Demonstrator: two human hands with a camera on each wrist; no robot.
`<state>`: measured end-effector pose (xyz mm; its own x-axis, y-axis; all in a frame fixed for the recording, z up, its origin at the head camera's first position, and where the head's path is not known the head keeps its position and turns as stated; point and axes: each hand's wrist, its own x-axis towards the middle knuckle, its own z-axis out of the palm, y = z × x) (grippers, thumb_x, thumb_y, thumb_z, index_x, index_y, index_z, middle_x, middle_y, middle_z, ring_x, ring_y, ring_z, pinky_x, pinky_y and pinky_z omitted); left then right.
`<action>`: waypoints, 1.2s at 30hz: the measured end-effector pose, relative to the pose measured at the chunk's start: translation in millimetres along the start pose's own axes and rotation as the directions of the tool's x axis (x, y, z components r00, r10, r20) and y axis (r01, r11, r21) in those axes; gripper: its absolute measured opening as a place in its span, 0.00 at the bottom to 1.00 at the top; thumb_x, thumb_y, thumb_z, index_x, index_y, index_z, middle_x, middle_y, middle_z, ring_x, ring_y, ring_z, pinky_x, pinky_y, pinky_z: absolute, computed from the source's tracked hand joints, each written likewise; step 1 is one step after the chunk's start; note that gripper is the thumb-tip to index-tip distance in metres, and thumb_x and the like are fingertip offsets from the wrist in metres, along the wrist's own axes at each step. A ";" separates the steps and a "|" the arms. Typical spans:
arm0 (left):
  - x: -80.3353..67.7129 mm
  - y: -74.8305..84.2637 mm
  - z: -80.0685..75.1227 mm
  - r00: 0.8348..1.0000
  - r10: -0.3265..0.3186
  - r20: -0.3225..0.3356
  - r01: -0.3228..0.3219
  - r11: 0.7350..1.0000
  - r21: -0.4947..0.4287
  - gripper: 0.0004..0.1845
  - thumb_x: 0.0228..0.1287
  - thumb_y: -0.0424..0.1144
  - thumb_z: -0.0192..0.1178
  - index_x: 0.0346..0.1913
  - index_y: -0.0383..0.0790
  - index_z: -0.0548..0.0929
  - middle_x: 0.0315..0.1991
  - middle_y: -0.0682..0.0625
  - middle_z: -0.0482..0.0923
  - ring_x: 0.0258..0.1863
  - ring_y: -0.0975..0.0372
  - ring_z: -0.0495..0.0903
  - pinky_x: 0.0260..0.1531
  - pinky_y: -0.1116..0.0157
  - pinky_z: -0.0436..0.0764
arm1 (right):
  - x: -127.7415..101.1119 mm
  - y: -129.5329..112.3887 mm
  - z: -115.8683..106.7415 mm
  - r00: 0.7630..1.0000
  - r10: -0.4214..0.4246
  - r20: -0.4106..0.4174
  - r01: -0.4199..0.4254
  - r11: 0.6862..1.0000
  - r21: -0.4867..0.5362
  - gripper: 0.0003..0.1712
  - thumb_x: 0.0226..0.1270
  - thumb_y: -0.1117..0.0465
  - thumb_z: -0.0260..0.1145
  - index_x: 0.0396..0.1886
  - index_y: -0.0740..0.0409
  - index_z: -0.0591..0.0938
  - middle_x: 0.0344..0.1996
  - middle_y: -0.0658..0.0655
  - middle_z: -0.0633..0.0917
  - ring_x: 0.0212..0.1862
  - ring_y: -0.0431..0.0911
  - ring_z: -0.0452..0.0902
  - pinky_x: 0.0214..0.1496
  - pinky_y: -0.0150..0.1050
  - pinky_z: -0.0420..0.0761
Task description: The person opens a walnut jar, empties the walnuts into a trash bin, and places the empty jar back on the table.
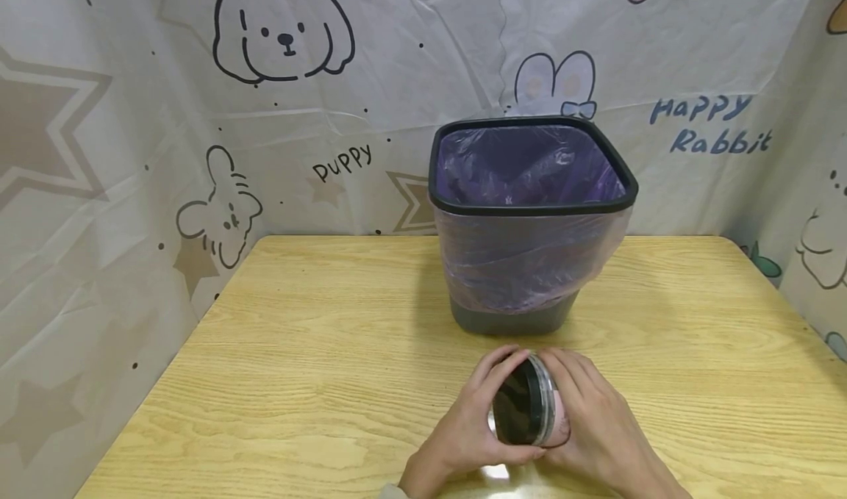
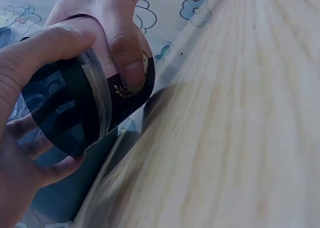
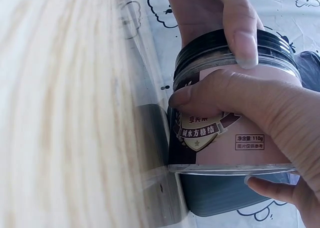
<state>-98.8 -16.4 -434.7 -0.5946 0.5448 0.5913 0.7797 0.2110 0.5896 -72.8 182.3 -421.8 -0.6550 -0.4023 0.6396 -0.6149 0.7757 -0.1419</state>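
Note:
Both hands hold a clear plastic jar (image 1: 559,419) with a pink and dark label, tipped on its side over the table's near part. Its black lid (image 1: 518,405) faces left. My left hand (image 1: 478,419) grips the lid end, thumb and fingers around it. With my right hand (image 1: 598,418) I grip the jar's body; in the right wrist view that thumb lies across the label (image 3: 200,133). The left thumb overlaps the seam between lid and jar. What is inside the jar cannot be made out.
A grey trash bin (image 1: 509,322) with a black rim and purple bag liner (image 1: 523,264) stands just beyond the hands. The wood-grain table (image 1: 298,352) extends to both sides. A cartoon-printed cloth (image 1: 397,80) hangs behind and at the sides.

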 end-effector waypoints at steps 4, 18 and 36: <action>-0.3 -0.2 0.5 1.000 -0.006 -0.009 0.006 1.000 0.005 0.58 0.35 0.42 0.81 0.73 0.45 0.59 0.66 0.43 0.61 0.63 0.57 0.67 0.61 0.59 0.72 | 0.2 0.0 0.1 1.000 0.001 0.002 -0.001 1.000 -0.001 0.59 0.14 0.47 0.79 0.57 0.68 0.74 0.52 0.59 0.78 0.55 0.53 0.72 0.68 0.31 0.58; -1.9 1.4 0.9 0.992 -0.115 0.052 0.118 0.991 -0.055 0.60 0.36 0.42 0.81 0.74 0.51 0.57 0.69 0.49 0.57 0.65 0.59 0.64 0.62 0.58 0.70 | 0.1 -0.3 0.4 1.000 0.006 0.001 -0.006 1.000 0.005 0.60 0.14 0.45 0.79 0.58 0.67 0.74 0.53 0.58 0.78 0.56 0.52 0.72 0.68 0.31 0.57; -1.3 1.2 0.8 0.995 -0.092 0.033 0.093 0.995 -0.043 0.61 0.35 0.42 0.82 0.74 0.49 0.55 0.72 0.46 0.51 0.68 0.52 0.62 0.62 0.54 0.70 | 0.1 0.0 1.0 1.000 0.004 0.005 -0.004 1.000 0.005 0.61 0.14 0.45 0.80 0.58 0.68 0.74 0.53 0.59 0.78 0.56 0.53 0.71 0.69 0.30 0.57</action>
<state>-96.9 -16.3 -435.2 -0.6567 0.5497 0.5163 0.7120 0.2261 0.6648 -73.2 181.8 -422.5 -0.6595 -0.4021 0.6352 -0.6149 0.7746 -0.1481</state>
